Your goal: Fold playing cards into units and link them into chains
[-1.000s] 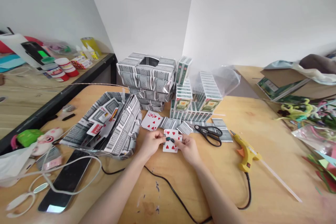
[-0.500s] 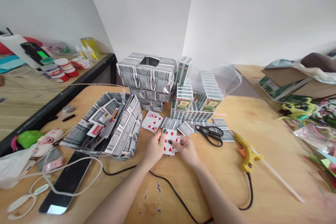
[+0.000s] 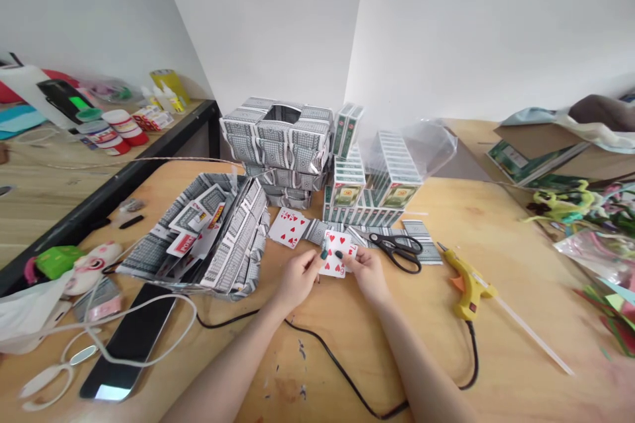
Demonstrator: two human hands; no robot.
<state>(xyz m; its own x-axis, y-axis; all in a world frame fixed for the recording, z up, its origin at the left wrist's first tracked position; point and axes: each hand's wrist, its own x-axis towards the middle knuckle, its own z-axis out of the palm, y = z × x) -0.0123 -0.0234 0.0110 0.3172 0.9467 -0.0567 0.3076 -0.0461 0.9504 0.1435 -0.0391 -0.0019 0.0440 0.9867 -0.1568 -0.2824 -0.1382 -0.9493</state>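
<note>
Bright, even light here, and we see the wall (image 3: pixel 476 39) palest just right of its corner! Shadows fall soft across the worktop (image 3: pixel 520 244); white glare catches the phone (image 3: pixel 131 337), while the outer edges look stretched and smeary.

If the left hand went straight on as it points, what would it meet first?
Past the held cards, the left hand would probably meet the grey-backed cards ahead; its height above them is unclear.

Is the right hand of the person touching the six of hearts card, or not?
Touching. The head view shows it: the thumb of the right hand lies on the face of the six of hearts card, with no gap visible.
</note>
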